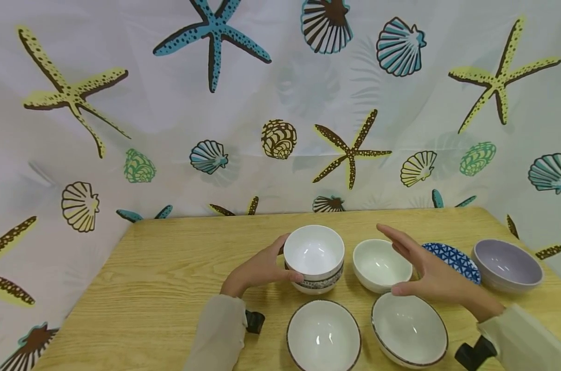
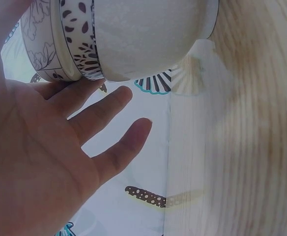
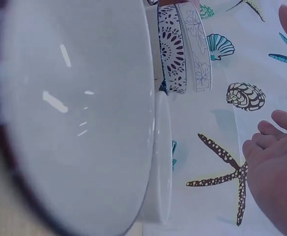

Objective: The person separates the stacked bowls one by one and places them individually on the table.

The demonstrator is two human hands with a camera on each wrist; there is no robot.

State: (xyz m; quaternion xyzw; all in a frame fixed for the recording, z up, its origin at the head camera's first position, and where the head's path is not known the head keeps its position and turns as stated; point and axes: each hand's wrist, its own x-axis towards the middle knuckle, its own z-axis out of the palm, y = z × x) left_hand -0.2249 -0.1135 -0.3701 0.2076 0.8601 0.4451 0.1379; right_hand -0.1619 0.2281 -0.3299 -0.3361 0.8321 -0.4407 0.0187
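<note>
My left hand [image 1: 266, 265] holds the side of a stack of bowls, its thumb at the front and its fingers round the back. The top bowl [image 1: 314, 251] is white inside, with a grey leaf pattern outside. Under it sits a bowl with a dark floral band [image 2: 79, 34]. Two of the left fingertips reach the stack's side in the left wrist view, while the others spread away from it. Fingers spread and holding nothing, my right hand [image 1: 430, 273] hovers over a dark-rimmed bowl [image 1: 410, 332] and beside a plain white bowl [image 1: 381, 265].
Another dark-rimmed bowl [image 1: 324, 337] stands at the front middle. To the right are a blue patterned dish [image 1: 454, 260], partly behind the right hand, and a lavender bowl [image 1: 507, 265]. A sea-print cloth [image 1: 243, 180] hangs behind the wooden table [image 1: 169, 288].
</note>
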